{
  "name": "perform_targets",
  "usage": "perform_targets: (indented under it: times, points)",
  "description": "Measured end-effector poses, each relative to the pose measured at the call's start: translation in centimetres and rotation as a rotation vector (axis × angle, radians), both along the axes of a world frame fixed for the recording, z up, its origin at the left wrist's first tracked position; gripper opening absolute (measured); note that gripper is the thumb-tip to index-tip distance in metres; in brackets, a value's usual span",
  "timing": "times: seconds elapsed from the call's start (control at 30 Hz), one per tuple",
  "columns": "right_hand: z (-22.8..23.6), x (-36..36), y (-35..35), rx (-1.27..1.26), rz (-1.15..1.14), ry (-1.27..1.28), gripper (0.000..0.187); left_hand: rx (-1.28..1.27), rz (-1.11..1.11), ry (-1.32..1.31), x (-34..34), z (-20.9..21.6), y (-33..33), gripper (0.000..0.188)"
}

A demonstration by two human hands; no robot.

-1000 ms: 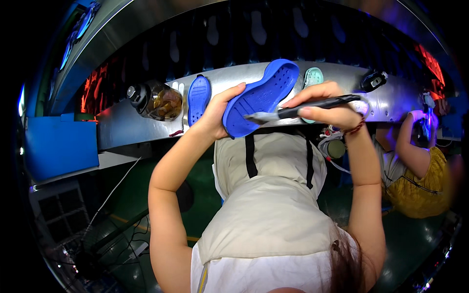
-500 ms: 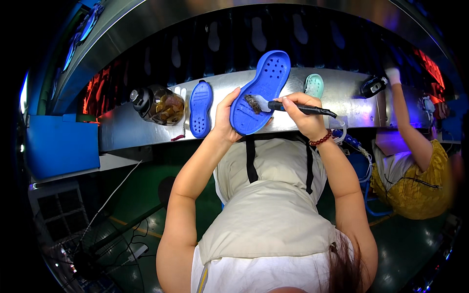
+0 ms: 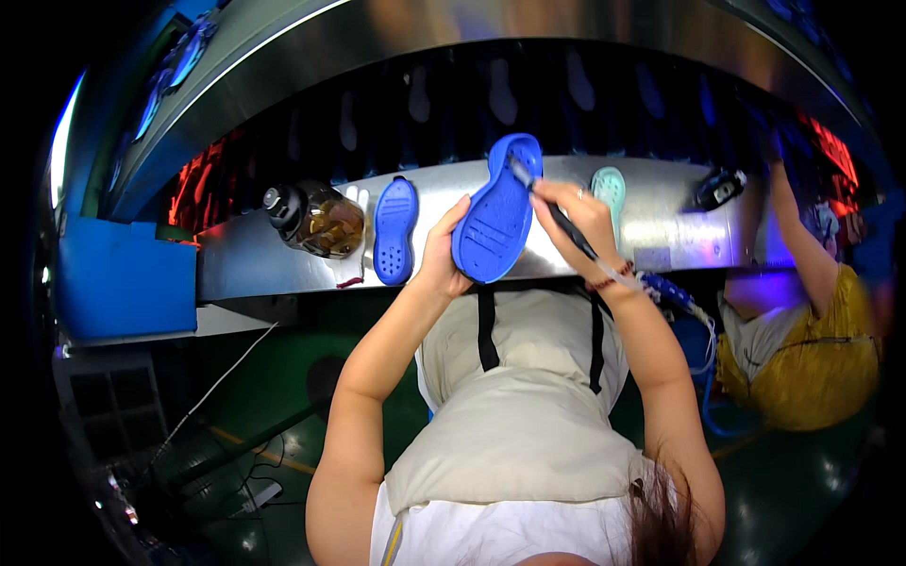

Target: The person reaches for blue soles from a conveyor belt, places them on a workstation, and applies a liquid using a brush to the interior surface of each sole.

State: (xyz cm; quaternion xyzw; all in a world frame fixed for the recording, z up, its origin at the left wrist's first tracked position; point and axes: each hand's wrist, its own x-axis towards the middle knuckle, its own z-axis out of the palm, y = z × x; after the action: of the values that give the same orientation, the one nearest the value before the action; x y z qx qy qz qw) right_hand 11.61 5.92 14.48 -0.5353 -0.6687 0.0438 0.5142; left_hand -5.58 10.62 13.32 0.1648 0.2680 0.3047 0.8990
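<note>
Currently | your left hand (image 3: 442, 260) grips the blue sole (image 3: 493, 231) over the table (image 3: 241, 253) | your right hand (image 3: 582, 223) pinches the black-handled brush (image 3: 575, 237), tip at the sole's far end | brushing looks underway; remaining coverage unclear

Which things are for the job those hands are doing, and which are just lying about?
In use:
blue sole, in left hand
black-handled brush, in right hand

Lying about:
other blue sole, maybe belonging
mint-green sole, maybe too
lidded bottle
black object
</note>
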Motion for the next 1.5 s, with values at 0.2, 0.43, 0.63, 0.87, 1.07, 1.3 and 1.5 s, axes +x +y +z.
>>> perform_targets:
  times: [0.2, 0.43, 0.63, 0.87, 1.07, 1.3, 1.5]
  points:
    - [3.3, 2.8, -5.3, -0.452, 0.505, 0.765, 0.02, 0.244, -0.078, -0.111, -3.0, 3.7, 1.3, 0.047]
    - [-1.2, 5.7, -6.1, -0.26, 0.29, 1.339, 0.019, 0.852, 0.091, -0.392, -5.4, 16.4, 9.7, 0.057]
    - [-1.7, 5.0, -5.7, -0.307, 0.282, 1.406, 0.019, 0.447, 0.814, -0.594, -5.4, 20.6, 22.8, 0.067]
    - [-3.2, 6.0, -5.6, -0.37, 0.141, 1.463, 0.018, 0.904, 0.812, 0.442, -2.4, 19.6, 25.0, 0.06]
    - [-4.5, 6.1, -4.5, -0.404, 0.108, 1.517, 0.018, 1.243, 0.656, 1.4, 2.8, 21.1, 30.2, 0.078]
    - [-4.8, 7.4, -3.7, -0.413, 0.089, 1.544, 0.018, 1.376, 0.478, 1.685, 9.4, 22.7, 34.8, 0.087]
    - [-5.7, 8.2, -3.2, -0.503, 0.043, 1.584, 0.02, 1.45, 0.259, 1.917, 10.0, 22.0, 33.4, 0.073]
